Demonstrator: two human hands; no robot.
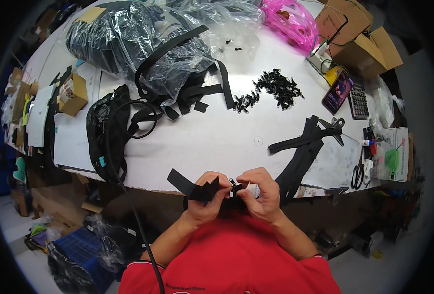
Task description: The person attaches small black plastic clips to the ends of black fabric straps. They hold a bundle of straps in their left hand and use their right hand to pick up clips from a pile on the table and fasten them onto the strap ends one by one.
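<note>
Just off the table's front edge, my two hands meet over a small black zipper slider [233,185]. My left hand [206,200] is closed on a black zipper tape [182,184], whose free end sticks out to the left. My right hand [262,196] pinches at the slider with thumb and forefinger, and the fingers partly hide it. Whether the tape runs through the slider cannot be made out. On the table beyond lies a pile of black zipper sliders [280,89], with a smaller cluster beside it.
Long black zipper strips [300,161] lie by a metal clamp at the right. A phone [337,93], a calculator [358,102] and scissors [357,175] are farther right. Plastic-wrapped black goods [124,41] fill the back left. A black cable [124,196] hangs across the left front edge.
</note>
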